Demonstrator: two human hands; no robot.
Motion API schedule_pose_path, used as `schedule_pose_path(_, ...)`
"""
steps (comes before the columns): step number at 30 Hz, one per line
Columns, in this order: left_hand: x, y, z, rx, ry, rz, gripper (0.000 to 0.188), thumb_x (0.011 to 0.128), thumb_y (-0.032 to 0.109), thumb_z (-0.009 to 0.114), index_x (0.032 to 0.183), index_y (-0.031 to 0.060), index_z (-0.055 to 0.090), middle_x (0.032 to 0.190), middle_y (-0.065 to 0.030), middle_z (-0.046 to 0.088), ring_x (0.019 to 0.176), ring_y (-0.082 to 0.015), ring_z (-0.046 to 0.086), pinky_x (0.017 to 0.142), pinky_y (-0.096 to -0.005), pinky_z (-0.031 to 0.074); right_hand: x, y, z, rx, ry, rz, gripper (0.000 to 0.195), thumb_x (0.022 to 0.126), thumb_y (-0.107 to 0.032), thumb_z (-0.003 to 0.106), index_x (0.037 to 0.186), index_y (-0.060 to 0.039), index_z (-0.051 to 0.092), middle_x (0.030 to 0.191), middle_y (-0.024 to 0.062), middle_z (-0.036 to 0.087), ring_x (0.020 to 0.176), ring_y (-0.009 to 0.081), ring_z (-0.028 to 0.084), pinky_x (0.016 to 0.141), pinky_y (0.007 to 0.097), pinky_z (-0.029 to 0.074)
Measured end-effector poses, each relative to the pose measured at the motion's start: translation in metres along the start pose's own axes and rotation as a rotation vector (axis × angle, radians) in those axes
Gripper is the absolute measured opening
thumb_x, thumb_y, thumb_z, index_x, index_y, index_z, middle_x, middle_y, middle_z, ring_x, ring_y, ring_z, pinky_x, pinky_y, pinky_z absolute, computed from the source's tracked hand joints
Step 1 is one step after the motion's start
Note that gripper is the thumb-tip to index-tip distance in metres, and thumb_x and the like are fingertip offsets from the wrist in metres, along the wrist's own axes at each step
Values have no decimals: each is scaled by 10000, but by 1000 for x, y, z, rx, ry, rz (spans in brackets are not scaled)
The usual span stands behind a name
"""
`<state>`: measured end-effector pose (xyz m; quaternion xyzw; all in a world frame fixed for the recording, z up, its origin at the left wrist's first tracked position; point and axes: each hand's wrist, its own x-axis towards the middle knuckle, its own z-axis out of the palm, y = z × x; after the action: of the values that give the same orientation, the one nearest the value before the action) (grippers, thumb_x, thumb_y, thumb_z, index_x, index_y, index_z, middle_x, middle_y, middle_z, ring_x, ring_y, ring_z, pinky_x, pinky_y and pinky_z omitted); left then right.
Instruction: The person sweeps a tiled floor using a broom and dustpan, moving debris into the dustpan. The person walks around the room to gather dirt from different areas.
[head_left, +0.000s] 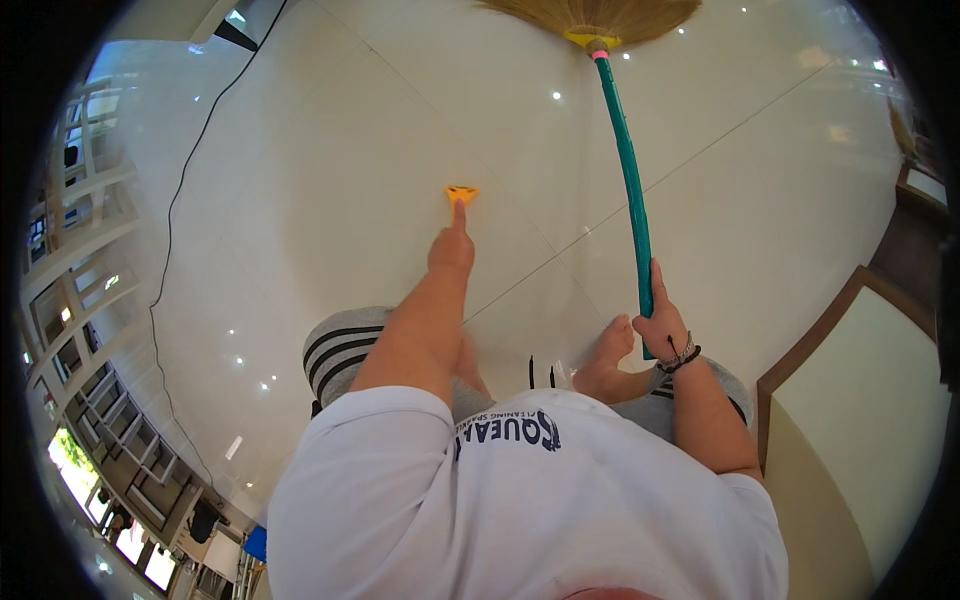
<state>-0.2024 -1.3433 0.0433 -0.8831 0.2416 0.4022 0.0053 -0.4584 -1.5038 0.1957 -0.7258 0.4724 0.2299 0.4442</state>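
Note:
My left hand (451, 251) reaches down to the glossy floor tiles and holds a small orange-yellow plastic scraper (463, 193). The index finger lies stretched along the tool; its flared head shows beyond the fingertip, while most of its handle is hidden under the hand. My right hand (664, 326), with bracelets at the wrist, grips the teal handle of a soft grass broom (634, 202) near its end. The broom's bristle fan (600, 16) spreads at the top of the view and is cut off by the frame edge.
A thin black cable (171, 202) winds across the floor (360, 172) on the left. White slatted furniture (82, 187) stands beyond it. To the right is a pale panel with a brown wooden border (806, 337). My bare right foot (607, 352) rests near the broom handle.

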Motion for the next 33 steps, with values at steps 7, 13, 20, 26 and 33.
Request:
schedule_pose_path(7,28,26,-22,-113,50,-26,605,751,61,324,1281,165,52,778,-191,532,730,-298,534,642,-383,425,1,-4,-2,8,-21,-16,818,604,-54,460,1279,-108,2,684,175,514,597,282,517,554,302,407)
schedule_pose_path(13,-40,36,47,-87,-174,-1,651,734,46,336,1281,164,4,729,-191,525,672,-306,529,623,-390,416,1,2,-2,22,-10,-54,823,598,-58,457,1276,-87,-8,663,169,503,575,271,505,541,291,403)
schedule_pose_path(20,24,25,-10,-176,99,-47,606,747,67,335,1280,169,66,877,-203,535,771,-311,530,686,-374,418,-2,-18,-6,-13,-84,-65,824,602,-58,458,1265,-45,-31,691,178,510,591,280,512,545,302,409)
schedule_pose_path(26,-23,-59,-160,-86,212,121,521,795,140,339,1268,183,125,883,-219,525,811,-338,508,695,-404,399,19,17,14,-85,-5,-230,835,612,-65,469,1261,-54,-57,898,221,514,696,282,541,597,315,435)
schedule_pose_path(33,-148,-249,-41,-260,396,-279,499,811,168,347,1258,144,125,768,-206,534,691,-346,517,616,-450,398,7,-14,5,-341,-23,-31,825,606,-54,469,1265,-53,-27,841,201,534,660,272,538,573,310,436)
